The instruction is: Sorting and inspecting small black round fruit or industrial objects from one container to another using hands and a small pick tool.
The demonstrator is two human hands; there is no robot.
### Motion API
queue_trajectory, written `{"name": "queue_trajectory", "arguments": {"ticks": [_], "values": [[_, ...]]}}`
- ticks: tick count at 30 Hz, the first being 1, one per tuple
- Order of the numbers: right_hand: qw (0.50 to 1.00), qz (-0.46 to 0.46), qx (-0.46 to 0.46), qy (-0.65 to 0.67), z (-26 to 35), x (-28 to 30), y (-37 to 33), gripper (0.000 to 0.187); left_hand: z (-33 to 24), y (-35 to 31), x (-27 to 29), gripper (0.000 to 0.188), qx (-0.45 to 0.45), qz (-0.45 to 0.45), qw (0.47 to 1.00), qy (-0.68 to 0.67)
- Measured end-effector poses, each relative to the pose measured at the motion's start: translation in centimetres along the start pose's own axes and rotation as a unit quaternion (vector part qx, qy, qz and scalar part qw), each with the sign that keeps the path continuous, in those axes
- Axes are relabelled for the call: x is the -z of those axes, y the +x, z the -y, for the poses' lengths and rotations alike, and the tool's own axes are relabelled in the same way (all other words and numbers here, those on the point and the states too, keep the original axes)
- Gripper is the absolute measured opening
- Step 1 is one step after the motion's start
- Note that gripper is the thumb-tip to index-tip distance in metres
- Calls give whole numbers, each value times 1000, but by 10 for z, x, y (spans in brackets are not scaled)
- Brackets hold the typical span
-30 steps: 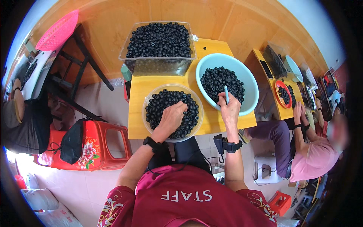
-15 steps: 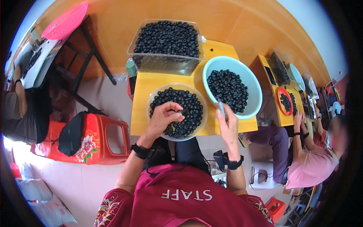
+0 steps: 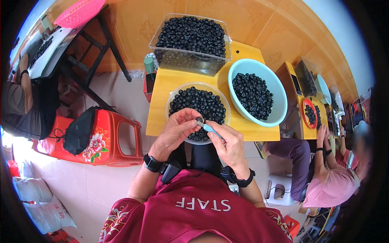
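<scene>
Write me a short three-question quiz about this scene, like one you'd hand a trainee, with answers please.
1. Fill in: the left hand pinches one small round piece, coloured ____.
2. True or false: the right hand holds a slim tool with a light-blue handle.
3. Which container is nearest the hands: A, the rectangular clear plastic box; B, the round clear plastic bowl; C, the round pale-blue plastic basin?

Key: 1 black; 2 true; 3 B.

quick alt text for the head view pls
The left hand pinches a small black piece and the right hand holds a blue-handled tool to it, over a clear bowl of similar pieces. A blue basin and a clear tub hold more.
</scene>
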State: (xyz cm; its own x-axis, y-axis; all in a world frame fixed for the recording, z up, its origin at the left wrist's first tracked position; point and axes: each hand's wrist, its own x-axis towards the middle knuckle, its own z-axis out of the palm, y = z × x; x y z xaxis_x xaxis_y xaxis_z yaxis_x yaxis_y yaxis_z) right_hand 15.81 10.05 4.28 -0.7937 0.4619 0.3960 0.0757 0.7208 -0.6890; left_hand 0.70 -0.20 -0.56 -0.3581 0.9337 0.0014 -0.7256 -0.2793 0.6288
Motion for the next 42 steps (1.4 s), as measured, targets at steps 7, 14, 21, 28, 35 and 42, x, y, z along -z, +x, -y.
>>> {"name": "queue_trajectory", "arguments": {"ticks": [7,14,21,28,35,42], "values": [[1000,7,5,-18,1,1,0,25,0,-3,1,18,10,-3,1000,-19],[999,13,40,-25,-5,1,5,26,2,0,9,11,39,4,998,-52],[995,-42,-12,-93,-54,-8,10,22,-9,-9,-2,12,69,123,986,-84],[992,-47,-64,99,-34,-5,7,25,-6,-6,2,12,74,34,995,-61],[921,52,-172,346,-2,-14,13,22,-1,-6,3,14,80,-1,996,-29],[864,83,-265,420,-15,-16,0,19,-3,-12,5,15,133,18,991,25]]}}
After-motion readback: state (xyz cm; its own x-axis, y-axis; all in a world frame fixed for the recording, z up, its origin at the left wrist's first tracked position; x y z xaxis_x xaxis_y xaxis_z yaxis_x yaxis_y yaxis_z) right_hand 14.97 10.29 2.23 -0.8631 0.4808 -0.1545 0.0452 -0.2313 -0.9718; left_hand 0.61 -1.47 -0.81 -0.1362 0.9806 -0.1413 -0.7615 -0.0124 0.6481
